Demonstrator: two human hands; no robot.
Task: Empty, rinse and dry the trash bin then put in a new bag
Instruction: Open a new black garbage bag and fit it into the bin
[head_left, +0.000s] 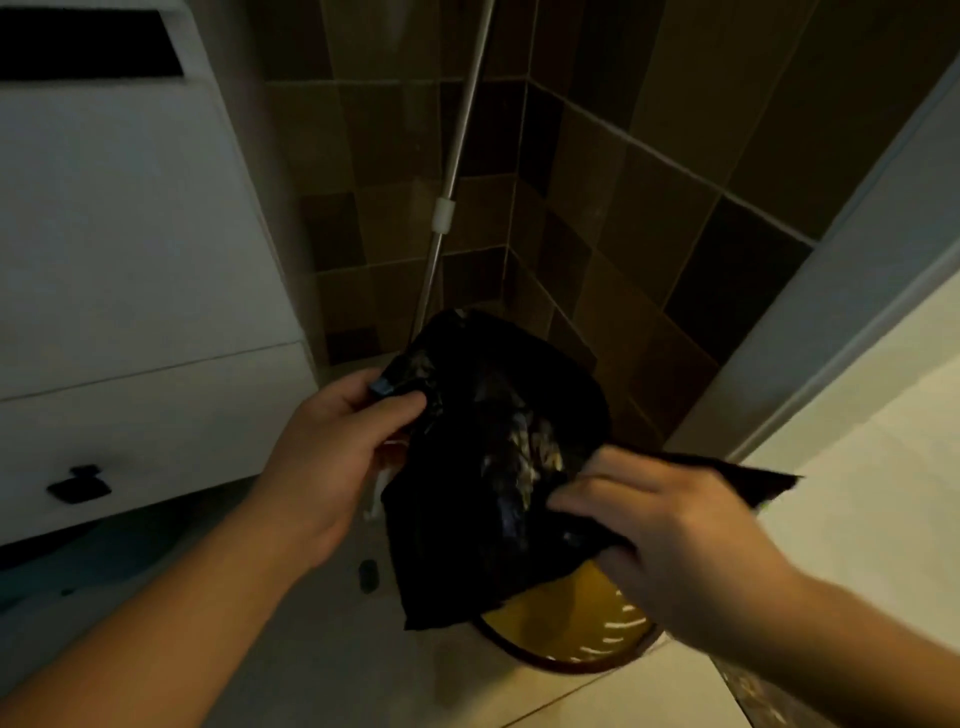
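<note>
The left hand pinches one edge of the black bag between thumb and fingers; the right hand grips the opposite edge with curled fingers. The bag hangs spread between them, directly above the yellow-lined trash bin on the floor.

Risks, as judged from this position:
- Thin film may tear if the hands pull apart too hard.
- A loose pinch may drop one edge outside the bin rim.
- The bag mouth looks unopened; it is unclear which edge is the opening.
</note>
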